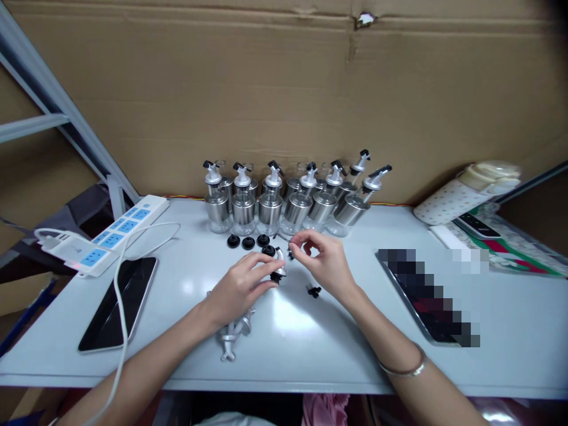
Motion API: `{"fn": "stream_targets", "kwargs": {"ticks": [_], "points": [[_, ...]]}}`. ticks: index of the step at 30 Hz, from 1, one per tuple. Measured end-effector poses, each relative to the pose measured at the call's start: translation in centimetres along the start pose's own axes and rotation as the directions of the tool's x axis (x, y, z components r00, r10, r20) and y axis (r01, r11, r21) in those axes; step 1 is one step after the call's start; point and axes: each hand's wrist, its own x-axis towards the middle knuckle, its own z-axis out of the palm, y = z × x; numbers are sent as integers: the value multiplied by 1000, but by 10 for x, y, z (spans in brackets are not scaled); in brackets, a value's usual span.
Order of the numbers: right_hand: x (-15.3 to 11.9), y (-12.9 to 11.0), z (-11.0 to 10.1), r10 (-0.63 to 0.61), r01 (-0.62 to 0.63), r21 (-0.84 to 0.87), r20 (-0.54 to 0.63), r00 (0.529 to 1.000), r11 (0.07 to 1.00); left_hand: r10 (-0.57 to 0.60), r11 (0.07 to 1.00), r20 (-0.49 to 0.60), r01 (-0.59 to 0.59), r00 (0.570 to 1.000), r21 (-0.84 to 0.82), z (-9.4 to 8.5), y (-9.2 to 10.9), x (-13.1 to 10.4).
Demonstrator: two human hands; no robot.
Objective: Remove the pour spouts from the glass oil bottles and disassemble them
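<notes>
My left hand [242, 286] pinches a silver pourer spout [280, 271] with a black base, tilted above the table. My right hand [323, 260] is just right of it, thumb and forefinger pressed together near a small black piece [291, 255]. Another small black part [315, 291] lies below my right hand. Several black round stoppers [248, 242] sit in front of the bottles, one close behind the spout. Loose silver spouts [228, 344] lie under and beside my left forearm.
Several glass and steel bottles [270, 207], many with spouts, stand at the back. A power strip [119, 231] with a white cable and a dark tablet [119, 305] lie left. At right are another dark device [421, 302] and a dotted flask [461, 192]. Cardboard [222, 89] rises behind.
</notes>
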Motion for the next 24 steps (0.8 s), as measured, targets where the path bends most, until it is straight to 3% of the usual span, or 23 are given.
{"fn": "stream_targets", "kwargs": {"ticks": [4, 8, 19, 24], "points": [[-4, -3, 2, -111, 111, -8, -29, 993, 994, -23, 1000, -16, 24, 1000, 15, -1, 0, -1], [-4, -4, 1, -145, 145, -5, -66, 987, 989, -69, 997, -8, 69, 998, 30, -2, 0, -1], [-6, -10, 3, -227, 227, -3, -15, 974, 974, -107, 986, -41, 112, 993, 123, 0, 1, 0], [-6, -10, 4, -225, 225, 2, -13, 974, 974, -147, 987, -1, 146, 989, 64, 4, 2, -4]]}}
